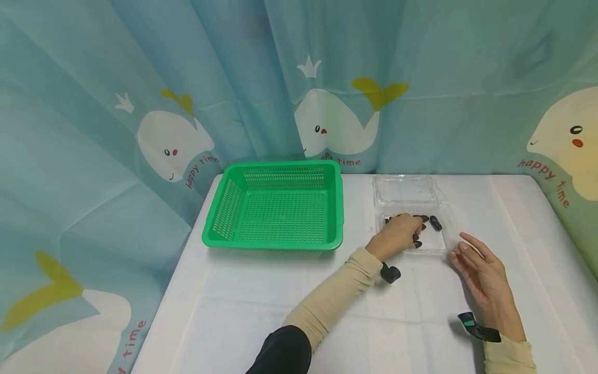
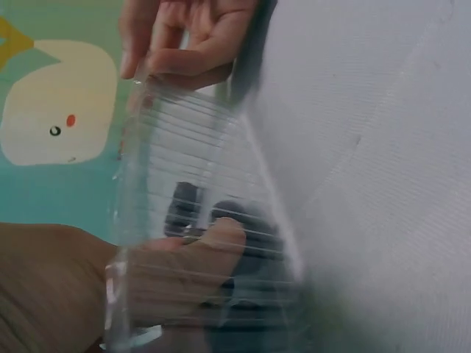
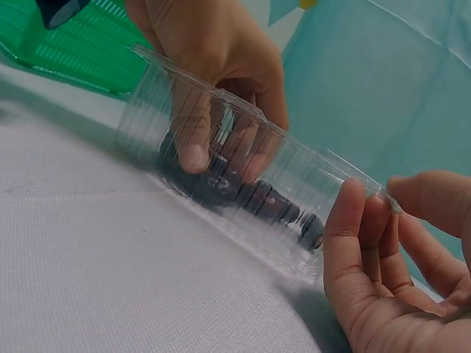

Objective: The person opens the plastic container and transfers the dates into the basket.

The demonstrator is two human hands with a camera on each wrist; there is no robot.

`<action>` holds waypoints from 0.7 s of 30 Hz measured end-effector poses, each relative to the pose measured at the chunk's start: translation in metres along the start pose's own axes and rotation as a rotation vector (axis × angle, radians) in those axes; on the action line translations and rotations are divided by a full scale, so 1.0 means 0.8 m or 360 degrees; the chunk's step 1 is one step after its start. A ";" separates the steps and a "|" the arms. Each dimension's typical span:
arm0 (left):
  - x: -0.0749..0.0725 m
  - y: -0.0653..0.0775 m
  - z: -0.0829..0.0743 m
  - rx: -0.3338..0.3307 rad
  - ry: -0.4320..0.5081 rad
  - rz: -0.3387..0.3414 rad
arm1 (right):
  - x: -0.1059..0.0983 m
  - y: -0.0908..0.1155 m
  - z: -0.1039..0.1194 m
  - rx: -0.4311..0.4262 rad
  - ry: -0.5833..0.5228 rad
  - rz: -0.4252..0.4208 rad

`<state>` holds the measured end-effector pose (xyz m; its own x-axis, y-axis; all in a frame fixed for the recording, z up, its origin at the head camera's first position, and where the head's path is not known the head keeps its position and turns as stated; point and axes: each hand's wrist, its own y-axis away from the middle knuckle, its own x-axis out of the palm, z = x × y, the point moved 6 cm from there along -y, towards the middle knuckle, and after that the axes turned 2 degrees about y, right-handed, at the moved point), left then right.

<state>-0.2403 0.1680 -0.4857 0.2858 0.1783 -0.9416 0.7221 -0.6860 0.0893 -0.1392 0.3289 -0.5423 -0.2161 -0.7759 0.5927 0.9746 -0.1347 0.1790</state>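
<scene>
A clear plastic clamshell box (image 1: 432, 251) sits on the table, its lid (image 1: 403, 188) laid back behind it. Inside lie several small dark oblong pieces (image 1: 435, 223), glossy and ridged in places. My left hand (image 1: 396, 235) reaches down into the box, thumb and fingers among the dark pieces (image 3: 268, 202). I cannot tell whether the fingers hold one of them. At the box's right end, my right hand (image 1: 483, 275) pinches the rim between thumb and fingers (image 3: 346, 213). Through the ribbed wall, the left wrist view shows my left thumb against a dark piece (image 2: 182, 206).
A green perforated plastic basket (image 1: 272, 245) stands left of the box, near the table's back edge. The table has a white cloth (image 1: 261, 306) over it. Curtains (image 1: 252, 93) printed with whales hang behind and beside it.
</scene>
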 end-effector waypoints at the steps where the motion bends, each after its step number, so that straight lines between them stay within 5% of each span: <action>1: -0.001 0.001 -0.001 0.0007 0.0006 0.0008 | 0.000 0.000 0.000 -0.0001 0.0000 -0.0003; 10: -0.020 0.014 0.001 0.0034 0.0258 -0.0002 | 0.000 -0.001 -0.002 0.0014 -0.0001 -0.0022; 21: -0.086 0.055 0.004 0.0114 0.0683 0.0067 | -0.001 0.002 0.002 0.0027 0.0021 -0.0047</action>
<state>-0.2301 0.1237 -0.4179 0.5608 0.4158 -0.7159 0.6631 -0.7433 0.0877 -0.1377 0.3301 -0.5414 -0.2437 -0.7800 0.5764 0.9667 -0.1473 0.2093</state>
